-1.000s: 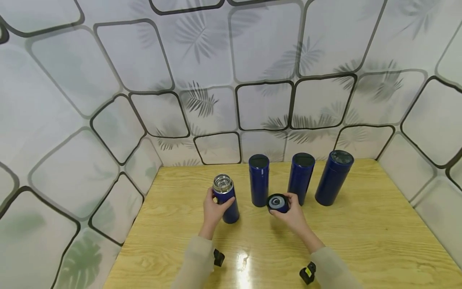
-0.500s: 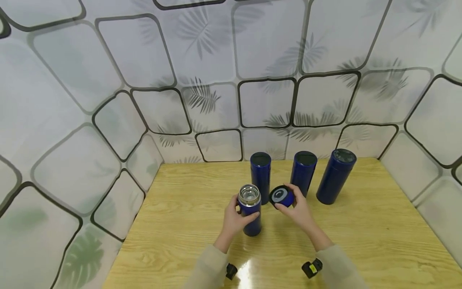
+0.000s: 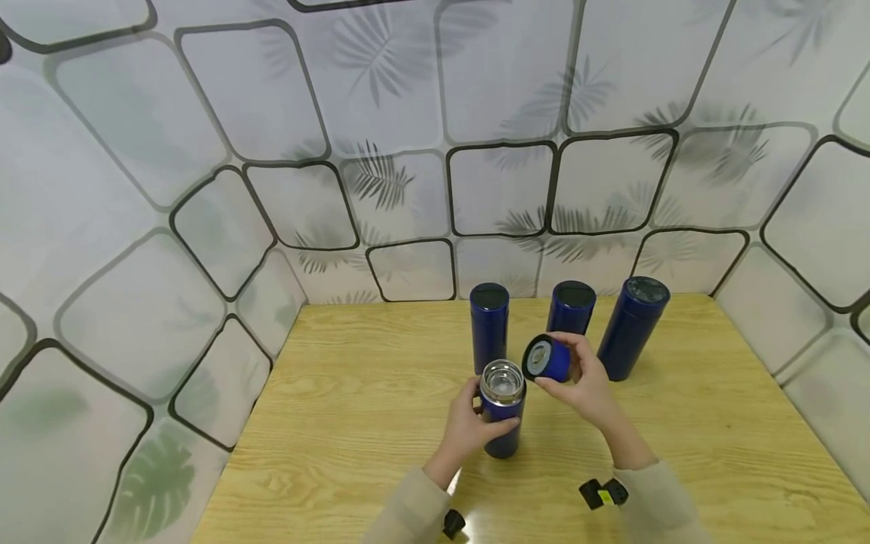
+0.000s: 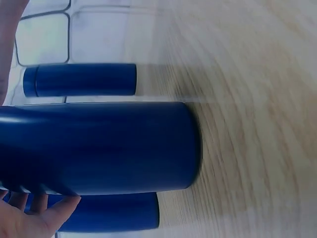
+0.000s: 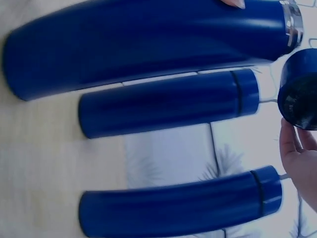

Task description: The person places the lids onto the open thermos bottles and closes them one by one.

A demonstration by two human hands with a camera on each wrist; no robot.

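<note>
In the head view my left hand (image 3: 472,431) grips a dark blue thermos bottle (image 3: 503,434) around its upper body. The bottle stands nearly upright, its steel mouth (image 3: 503,381) uncovered; I cannot tell whether its base touches the table. My right hand (image 3: 590,385) pinches the blue lid (image 3: 556,361) between thumb and fingers, tilted so the pale inner side faces left. The lid hangs just right of and slightly above the bottle's mouth, apart from it. The right wrist view shows the lid (image 5: 301,67) near the bottle's steel neck (image 5: 294,22).
Behind the hands, three capped blue bottles stand on the wooden table (image 3: 347,393): a left one (image 3: 489,332), a middle one (image 3: 569,308) partly hidden by the lid, and a right one (image 3: 628,332). A patterned wall (image 3: 408,196) closes off the back and sides.
My left hand has carried the uncovered bottle rightward and nearer to me. My right hand has lifted the lid, moved it slightly right and tipped its inner side toward the left.
</note>
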